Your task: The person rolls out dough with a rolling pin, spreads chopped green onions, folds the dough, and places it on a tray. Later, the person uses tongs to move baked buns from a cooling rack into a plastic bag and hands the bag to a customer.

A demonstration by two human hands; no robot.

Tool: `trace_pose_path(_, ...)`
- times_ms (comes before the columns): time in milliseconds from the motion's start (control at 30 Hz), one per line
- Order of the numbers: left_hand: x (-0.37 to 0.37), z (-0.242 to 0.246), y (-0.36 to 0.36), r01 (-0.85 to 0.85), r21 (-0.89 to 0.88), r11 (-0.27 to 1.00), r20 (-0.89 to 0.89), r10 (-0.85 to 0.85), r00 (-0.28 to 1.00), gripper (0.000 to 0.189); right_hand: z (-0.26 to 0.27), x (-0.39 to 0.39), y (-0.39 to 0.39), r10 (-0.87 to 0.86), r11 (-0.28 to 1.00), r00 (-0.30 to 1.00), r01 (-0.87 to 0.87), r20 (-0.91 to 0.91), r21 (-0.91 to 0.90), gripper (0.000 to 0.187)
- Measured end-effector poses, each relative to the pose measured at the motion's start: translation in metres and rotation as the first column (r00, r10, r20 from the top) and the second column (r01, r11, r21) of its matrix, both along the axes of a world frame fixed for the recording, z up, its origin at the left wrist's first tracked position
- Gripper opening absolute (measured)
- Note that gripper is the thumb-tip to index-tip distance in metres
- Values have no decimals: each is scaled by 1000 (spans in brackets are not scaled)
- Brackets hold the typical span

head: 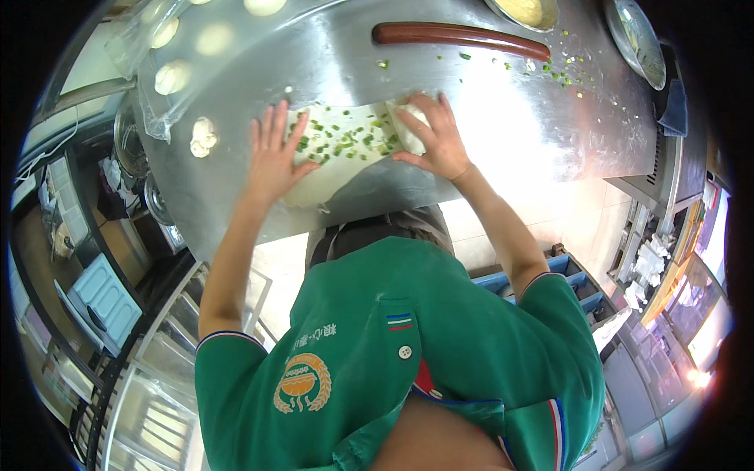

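Note:
A thin sheet of dough [347, 126] lies on the steel table in front of me, strewn with chopped scallions [347, 140]. Its right end is folded or rolled into a thick pale roll [410, 126]. My right hand [435, 136] curves over that roll, fingers on its far side and thumb on the near side. At the sheet's left edge, my left hand [272, 154] rests flat with its fingers spread and holds nothing. A bare flap of dough [312, 185] extends from the sheet towards the table's near edge.
A reddish-brown rolling pin [459, 40] lies beyond the dough. Dough balls [172, 77] sit at the far left, partly under plastic film [162, 118], near a dough scrap [203, 138]. At the far right stand a bowl of yellow paste [524, 12] and a metal bowl [637, 44].

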State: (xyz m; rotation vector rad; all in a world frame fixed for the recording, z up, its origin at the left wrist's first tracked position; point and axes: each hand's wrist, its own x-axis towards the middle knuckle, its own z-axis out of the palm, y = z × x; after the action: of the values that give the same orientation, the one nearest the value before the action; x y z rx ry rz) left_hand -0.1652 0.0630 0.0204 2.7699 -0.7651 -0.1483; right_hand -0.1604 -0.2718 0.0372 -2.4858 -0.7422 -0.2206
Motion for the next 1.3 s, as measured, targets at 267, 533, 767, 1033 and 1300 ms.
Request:
trace_pose_path(267,-3,0,-36,238,-351,906,35,-241,970,97,16,-7,33,-60,997,985,68,165,-43,43)
trace_pose_path(533,-11,-13,-29,-43,-656,754,-94,-26,995,93,-5,-33,112,-283,900,932,339,-225,274,73)
trace_pose_path(767,-39,-25,10,-224,-861,456,-188,124,974,89,-1,-42,154,-91,991,991,100,-99,92,63)
trace_pose_path(1033,-26,-13,-28,-308,-917,252,-303,61,951,87,10,-36,145,-233,932,971,239,-56,274,46)
trace_pose_path(1300,-34,-38,8,-305,-938,165,-274,185,944,74,9,-33,179,108,994,989,-105,-102,36,51)
